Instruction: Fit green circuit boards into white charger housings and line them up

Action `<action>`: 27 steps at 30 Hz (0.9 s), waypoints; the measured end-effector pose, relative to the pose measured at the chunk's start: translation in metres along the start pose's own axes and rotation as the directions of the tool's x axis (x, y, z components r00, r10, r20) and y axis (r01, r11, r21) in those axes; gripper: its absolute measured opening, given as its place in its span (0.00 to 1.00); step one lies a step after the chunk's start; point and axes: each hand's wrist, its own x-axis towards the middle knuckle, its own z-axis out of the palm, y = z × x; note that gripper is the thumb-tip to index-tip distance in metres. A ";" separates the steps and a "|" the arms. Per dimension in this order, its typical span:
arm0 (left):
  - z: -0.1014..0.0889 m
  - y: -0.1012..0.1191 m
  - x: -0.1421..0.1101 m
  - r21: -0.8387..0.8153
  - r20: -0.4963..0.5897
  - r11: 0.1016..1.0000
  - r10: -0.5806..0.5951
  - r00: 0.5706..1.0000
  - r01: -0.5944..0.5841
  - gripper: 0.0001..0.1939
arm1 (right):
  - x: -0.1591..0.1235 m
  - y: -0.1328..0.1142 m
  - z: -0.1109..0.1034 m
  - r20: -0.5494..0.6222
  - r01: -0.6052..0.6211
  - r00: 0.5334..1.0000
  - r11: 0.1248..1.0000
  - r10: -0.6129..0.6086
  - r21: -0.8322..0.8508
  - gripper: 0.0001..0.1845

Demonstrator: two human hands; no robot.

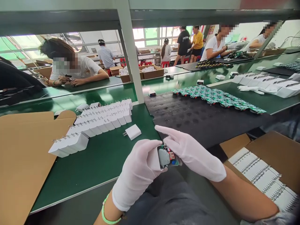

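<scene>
- Gloved left hand [138, 176] low in the centre of the frame, curled firmly around a white charger shell [152, 159]
- Right hand [193, 154], also gloved, stays half open, its fingers lying against the right edge of the exposed green circuit board [170, 156]
- Shell and board lie roughly left to right, board end toward the right hand
- Left fingers hide the shell's far end; whether the board sits fully inside cannot be told
- Rows of white chargers [103, 118] stand on the green bench [98, 165] at left

Green assembly belt [98, 165]: white power adapters [100, 120] in rows, black perforated mat [199, 122].
</scene>
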 end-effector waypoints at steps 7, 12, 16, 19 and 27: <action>0.002 0.003 -0.004 -0.038 -0.034 0.997 0.070 0.997 -0.071 0.32 | -0.005 0.010 0.015 -0.149 0.083 0.985 0.996 -0.085 -0.019 0.26; 0.000 0.006 -0.007 -0.169 0.004 0.985 0.042 0.999 -0.041 0.31 | -0.012 0.013 0.026 -0.239 0.133 0.964 0.990 -0.117 0.050 0.25; 0.003 0.007 -0.007 -0.224 -0.060 0.970 0.082 0.995 -0.093 0.26 | -0.017 0.009 0.029 -0.312 0.165 0.933 0.984 -0.180 -0.074 0.26; 0.004 0.008 -0.007 -0.200 -0.084 0.973 0.100 0.991 -0.115 0.26 | -0.018 0.008 0.031 -0.331 0.215 0.904 0.957 -0.270 -0.195 0.26; 0.002 0.015 -0.011 -0.237 -0.073 0.969 0.053 0.996 -0.069 0.26 | -0.014 0.019 0.032 -0.109 0.184 0.970 0.946 -0.219 -0.266 0.37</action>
